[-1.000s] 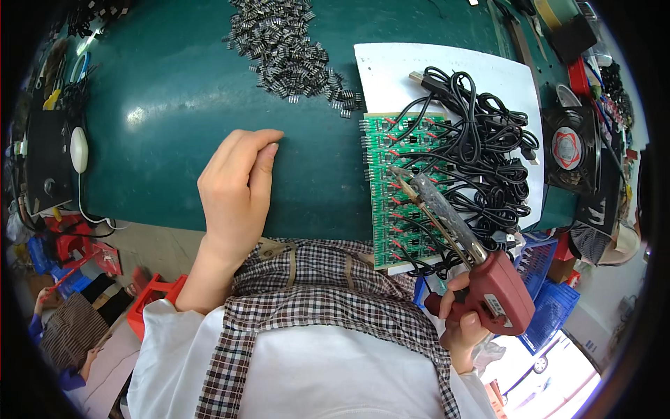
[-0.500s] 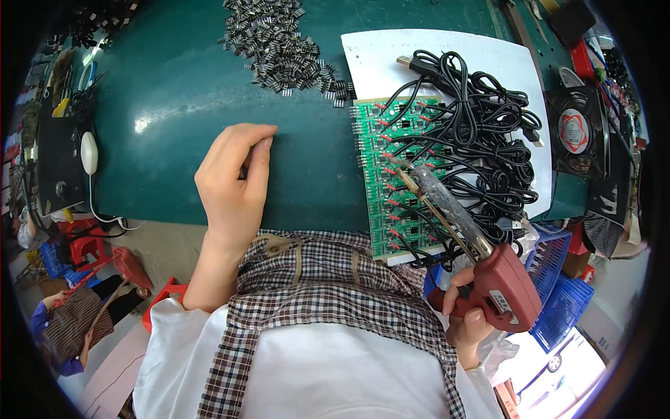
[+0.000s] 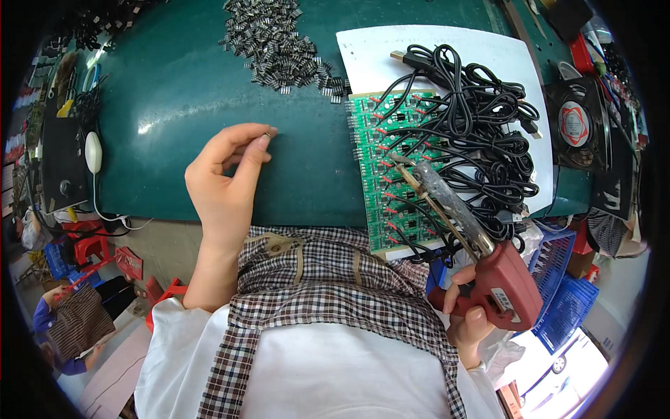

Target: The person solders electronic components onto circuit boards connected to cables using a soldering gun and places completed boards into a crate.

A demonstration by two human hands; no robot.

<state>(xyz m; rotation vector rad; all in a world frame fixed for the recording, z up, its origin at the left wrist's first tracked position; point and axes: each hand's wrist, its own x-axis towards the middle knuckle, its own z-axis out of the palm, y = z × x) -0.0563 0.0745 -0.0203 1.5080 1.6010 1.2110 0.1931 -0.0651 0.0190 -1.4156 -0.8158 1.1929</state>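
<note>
My right hand [image 3: 474, 327] grips the red handle of a soldering gun [image 3: 509, 286], its metal barrel slanting up and left over the green circuit boards [image 3: 380, 216]. The gun's tip is above the middle of the boards; contact cannot be made out. Several boards lie side by side as a panel, with pins along the left edge, short red wires and black USB cables [image 3: 457, 112] running off to the right. Left of the panel, over the bare green tabletop, my left hand [image 3: 225, 178] pinches thumb and forefinger together. A tiny item peeks out at the fingertips, too small to name.
Small black parts with metal pins [image 3: 269, 45] form a heap at the far middle. Under boards and cables lies a white sheet [image 3: 359, 52]. A round fan [image 3: 576, 126] stands at the right, blue baskets [image 3: 565, 314] below it. At left are a black box [image 3: 63, 164] and white corded switch [image 3: 93, 152].
My left hand has shifted slightly left and turned, so the pinched fingertips and a tiny item show. The soldering gun stays nearly still; the whole view has moved a little.
</note>
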